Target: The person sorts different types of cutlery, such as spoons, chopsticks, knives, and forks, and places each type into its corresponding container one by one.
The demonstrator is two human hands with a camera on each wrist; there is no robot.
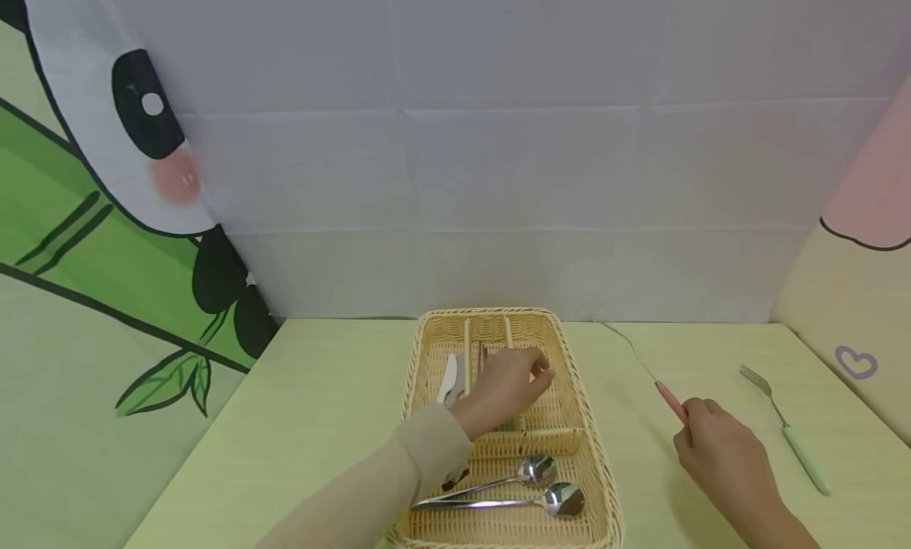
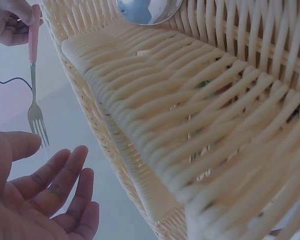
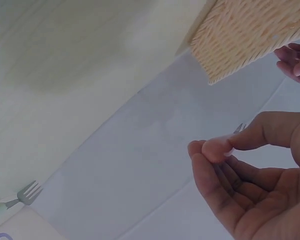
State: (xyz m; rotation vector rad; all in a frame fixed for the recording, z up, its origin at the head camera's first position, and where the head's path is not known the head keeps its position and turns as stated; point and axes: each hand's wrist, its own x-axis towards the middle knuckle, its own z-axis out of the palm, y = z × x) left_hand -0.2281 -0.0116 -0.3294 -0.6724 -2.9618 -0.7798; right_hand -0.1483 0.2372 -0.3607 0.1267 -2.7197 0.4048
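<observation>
1. Nearest the head camera, the right hand [image 1: 719, 450] pinches the pink fork [image 1: 651, 379] by the handle end, thumb and fingers curled round it.
2. That fork slants away from the hand, tines up and toward the wall, over the table [image 1: 320, 407] just right of the basket [image 1: 594, 454]. It touches neither.
3. Over the basket's rear part hangs the left hand [image 1: 508, 387], fingers loosely spread and holding nothing; in the left wrist view the tines stand just beside its fingertips [image 2: 65, 157].
4. Under that hand lie a white knife [image 1: 448, 377] and thin sticks [image 1: 466, 359] in the rear compartments.
5. Two spoons [image 1: 548, 486] lie in the front compartment.
6. Well right of the right hand, a green fork [image 1: 790, 434] lies flat on the table.
</observation>
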